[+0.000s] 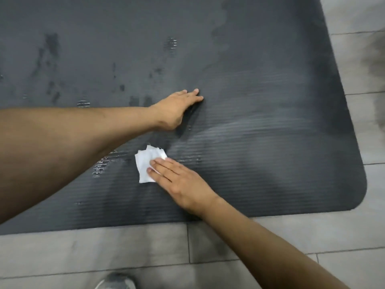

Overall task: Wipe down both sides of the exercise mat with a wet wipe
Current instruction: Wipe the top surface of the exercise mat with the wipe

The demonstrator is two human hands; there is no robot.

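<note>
Floor (145,247) fills the near edge and the right side, grey tiles with thin joints, and there's a dark smudge on it far right, past the mat's edge. On it lies the mat (270,142), dark grey and ribbed, spread flat and taking up most of the view, its rounded corner showing at lower right. Dark blotches dot its upper left, and shiny streaks run across the ribs through the middle and near the front edge.

Now the hands. The left hand (177,107) comes in from the left on a long bare forearm and sits on the mat around its middle, fingers straight and pointing right, nothing in it. The right hand (183,184) reaches in from lower right, palm down, fingers stretched out flat and pressing on the wipe (143,165). The two hands are apart, left farther out, right nearer the front edge, and neither is curled round anything.

The wipe is white, folded into a small crumpled pad, lying on the mat just below the left forearm, with only the right fingertips covering its right side.

At the very bottom, the toe of a grey shoe (114,281) pokes in on the tiles.
</note>
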